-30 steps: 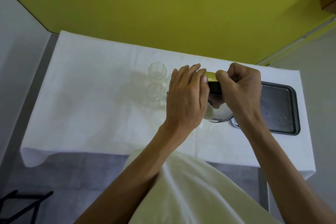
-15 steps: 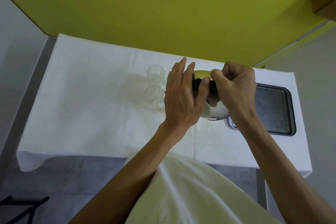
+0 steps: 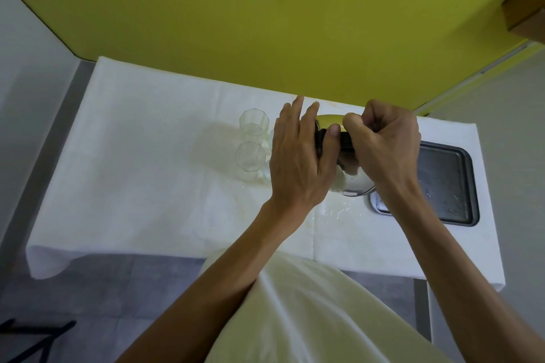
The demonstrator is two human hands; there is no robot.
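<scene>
Holds a shiny bowl (image 3: 354,183) up off the white-clothed tabletop (image 3: 147,156), above its right half and just left of a dark baking tray (image 3: 448,180), tipped, rim high and far. Cups the bowl's left flank with the left hand (image 3: 298,168), thumb out of sight behind it, so probably a true grip rather than a mere prop. Clenches the right hand (image 3: 383,144) into a tight fist round a yellow sponge (image 3: 328,121) with a dark scouring face, pressed onto the bowl's upper rim.

Against the view of a second ago: raises two left fingers straight and clear above the rim, instead of bunching all four over it; bends one lower fingertip down onto the sponge's dark face. Shows more of the sponge's yellow back, now further left along the rim and hard against those left fingers. Carries the right fist slightly left with it, no less clenched. Keeps the bowl at much the same height and tilt.

Leaves a clear faceted tumbler (image 3: 254,122) and a second tumbler (image 3: 250,158) upright on the cloth just left of the left hand, one behind the other, both unmoved. Leaves the tray flat by the right edge, partly under the right wrist, speckled with droplets. Leaves a wet patch (image 3: 333,211) on the cloth below the bowl.
</scene>
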